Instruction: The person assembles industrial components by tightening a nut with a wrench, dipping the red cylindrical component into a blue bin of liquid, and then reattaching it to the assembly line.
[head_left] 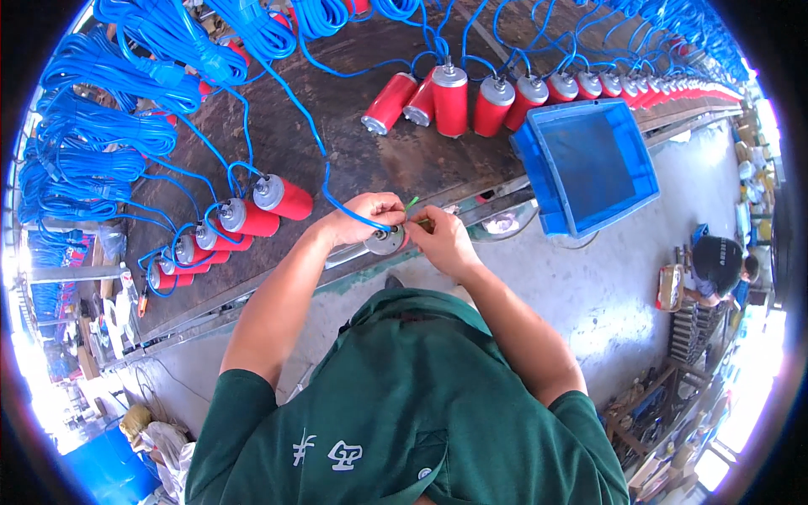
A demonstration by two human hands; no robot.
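Note:
A metal-capped cylinder stands at the table's front edge, mostly hidden below my hands. A blue cable comes down from the coils, crosses my left hand and ends at its cap. The fingers of that hand are closed in a pinch over the cap, and what they grip is hidden. Opposite it, my right hand pinches at a thin green wire, whose tip sticks up between the two hands. Similar red cylinders with metal caps and blue cables lie to the left.
Bundles of blue cable line the table's far left. A row of red cylinders runs along the back right. At the right edge sits a blue plastic bin. Another person is beyond the floor at far right. The brown table is worn.

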